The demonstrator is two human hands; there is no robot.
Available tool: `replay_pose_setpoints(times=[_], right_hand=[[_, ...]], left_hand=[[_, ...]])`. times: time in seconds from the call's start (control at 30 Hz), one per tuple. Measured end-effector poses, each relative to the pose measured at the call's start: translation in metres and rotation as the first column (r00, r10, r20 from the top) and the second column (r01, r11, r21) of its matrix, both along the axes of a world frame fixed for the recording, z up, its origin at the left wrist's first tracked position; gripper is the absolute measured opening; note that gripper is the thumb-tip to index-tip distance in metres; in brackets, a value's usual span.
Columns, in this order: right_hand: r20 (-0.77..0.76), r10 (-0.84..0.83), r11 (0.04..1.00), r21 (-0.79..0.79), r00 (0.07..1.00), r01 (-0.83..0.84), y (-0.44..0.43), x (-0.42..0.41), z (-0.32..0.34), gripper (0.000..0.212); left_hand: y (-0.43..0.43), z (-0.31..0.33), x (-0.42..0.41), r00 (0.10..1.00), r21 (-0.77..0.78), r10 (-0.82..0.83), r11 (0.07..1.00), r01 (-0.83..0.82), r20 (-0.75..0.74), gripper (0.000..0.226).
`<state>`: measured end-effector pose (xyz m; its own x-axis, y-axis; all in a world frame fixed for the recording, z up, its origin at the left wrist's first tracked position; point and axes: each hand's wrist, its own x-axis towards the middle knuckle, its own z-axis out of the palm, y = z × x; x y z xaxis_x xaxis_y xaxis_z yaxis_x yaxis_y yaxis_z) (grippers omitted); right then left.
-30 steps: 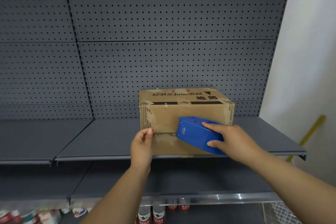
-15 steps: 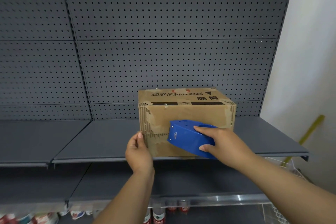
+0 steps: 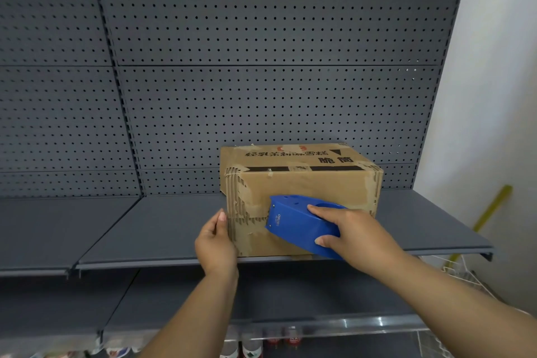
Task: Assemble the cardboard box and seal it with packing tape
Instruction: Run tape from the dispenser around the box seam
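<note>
Head view: cardboard box (image 3: 302,183) closed, sitting on a grey shelf (image 3: 174,227) at the front edge, toward the right end, near face flush with the lip. Worn cardboard, torn outer paper along the left vertical corner and upper edges, corrugation showing; old tape scraps across the top seam. Printed top panel facing up.

Left hand (image 3: 216,244) flat against the left near corner of the box, fingers (image 3: 222,216) pressed together and extended upward, thumb side toward the cardboard, bracing rather than pinching. Right hand (image 3: 351,237) wrapped over a blue tape dispenser (image 3: 299,225), fingers curled on its top and thumb under its lower edge, nose of the dispenser pressed against the near face of the box around mid-height. Tape itself not clearly visible at the nose; cannot tell whether a strip is already stuck down.

Judged likely light and empty, so prone to slide back along the smooth metal shelf under a push from the dispenser; hence the bracing hand at the corner. Walls stiff enough along edges and corners, softer and likely to bow at mid-panel, more so where the paper skin is torn. Best held at corners or along folded edges, not on ragged patches, where fresh tape may grip poorly. Dispenser rigid plastic, firm in a full wrap of the hand.

Below, bottles (image 3: 252,347) on a lower shelf, well apart from the work.
</note>
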<state>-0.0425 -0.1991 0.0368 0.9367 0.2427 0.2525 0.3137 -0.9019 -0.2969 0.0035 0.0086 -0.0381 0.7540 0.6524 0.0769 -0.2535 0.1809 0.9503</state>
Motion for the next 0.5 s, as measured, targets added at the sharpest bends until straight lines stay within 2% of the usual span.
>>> replay_pose_setpoints(times=[0.33, 0.5], right_hand=[[0.000, 0.003, 1.000, -0.007, 1.000, -0.003, 0.000, 0.004, 0.001, 0.062], [0.010, 0.012, 1.000, -0.017, 1.000, -0.011, -0.001, 0.004, 0.003, 0.061]], left_hand=[[0.005, -0.006, 0.018, 0.993, 0.088, -0.118, 0.989, 0.120, -0.028, 0.032], [0.006, -0.012, 0.028, 0.982, 0.025, -0.187, 0.982, 0.188, -0.025, 0.038]])
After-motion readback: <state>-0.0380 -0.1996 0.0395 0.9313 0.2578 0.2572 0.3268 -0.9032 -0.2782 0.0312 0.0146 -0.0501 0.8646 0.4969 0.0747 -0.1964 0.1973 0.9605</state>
